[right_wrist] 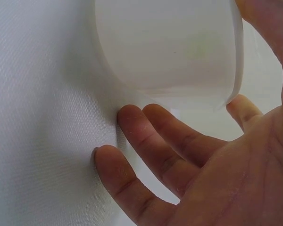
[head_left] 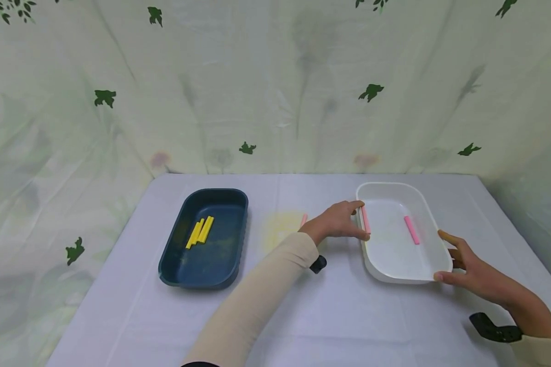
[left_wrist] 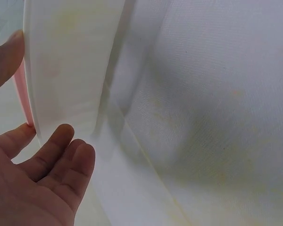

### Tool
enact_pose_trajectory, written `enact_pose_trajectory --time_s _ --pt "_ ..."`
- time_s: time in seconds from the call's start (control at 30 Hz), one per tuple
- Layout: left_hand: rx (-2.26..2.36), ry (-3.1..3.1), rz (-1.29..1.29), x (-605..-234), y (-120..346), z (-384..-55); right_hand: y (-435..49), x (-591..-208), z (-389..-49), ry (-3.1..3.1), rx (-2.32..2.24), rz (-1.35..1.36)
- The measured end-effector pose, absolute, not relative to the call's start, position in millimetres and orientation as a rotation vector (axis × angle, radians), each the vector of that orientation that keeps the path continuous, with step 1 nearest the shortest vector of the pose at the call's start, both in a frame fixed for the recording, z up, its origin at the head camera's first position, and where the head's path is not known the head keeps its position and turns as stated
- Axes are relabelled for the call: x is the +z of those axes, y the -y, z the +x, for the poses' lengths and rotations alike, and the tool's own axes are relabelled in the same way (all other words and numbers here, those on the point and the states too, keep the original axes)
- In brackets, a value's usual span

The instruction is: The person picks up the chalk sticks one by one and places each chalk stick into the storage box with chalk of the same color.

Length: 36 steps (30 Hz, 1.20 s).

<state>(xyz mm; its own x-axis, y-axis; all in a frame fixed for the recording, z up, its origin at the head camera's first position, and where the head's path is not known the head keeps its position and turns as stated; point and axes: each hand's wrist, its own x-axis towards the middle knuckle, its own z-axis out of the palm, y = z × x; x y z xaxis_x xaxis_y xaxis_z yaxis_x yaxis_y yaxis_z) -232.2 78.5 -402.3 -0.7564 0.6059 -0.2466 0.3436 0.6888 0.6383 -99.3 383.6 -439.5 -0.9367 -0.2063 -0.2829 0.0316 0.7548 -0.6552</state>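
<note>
My left hand (head_left: 339, 222) pinches a pink chalk stick (head_left: 366, 220) lengthwise between thumb and index finger, at the left rim of the white tray (head_left: 385, 277). The left wrist view shows that chalk (left_wrist: 21, 92) along the rim, with the other fingers beside the tray's outer wall. My right hand (head_left: 475, 272) holds the tray's near right corner, thumb and index finger on the rim; its other fingers spread beneath, near the cloth, in the right wrist view. Another pink chalk stick (head_left: 411, 230) lies inside the tray. A paler pink stick (head_left: 304, 219) lies on the table, partly hidden by my left wrist.
A dark blue tray (head_left: 229, 272) stands on the left with several yellow chalk sticks (head_left: 205, 229) in it. Yellow dust (head_left: 277, 229) marks the white tablecloth (head_left: 326, 316) between the trays. A patterned curtain (head_left: 275, 102) hangs behind the table.
</note>
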Motion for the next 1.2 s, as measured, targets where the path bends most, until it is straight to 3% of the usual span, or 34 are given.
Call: enact_pose_trajectory --time_s 1.2 --pt "0.826 -2.448 0.778 -403.3 -73.3 -233.3 -382.4 -438.7 -98.8 -2.621 -0.981 -0.179"
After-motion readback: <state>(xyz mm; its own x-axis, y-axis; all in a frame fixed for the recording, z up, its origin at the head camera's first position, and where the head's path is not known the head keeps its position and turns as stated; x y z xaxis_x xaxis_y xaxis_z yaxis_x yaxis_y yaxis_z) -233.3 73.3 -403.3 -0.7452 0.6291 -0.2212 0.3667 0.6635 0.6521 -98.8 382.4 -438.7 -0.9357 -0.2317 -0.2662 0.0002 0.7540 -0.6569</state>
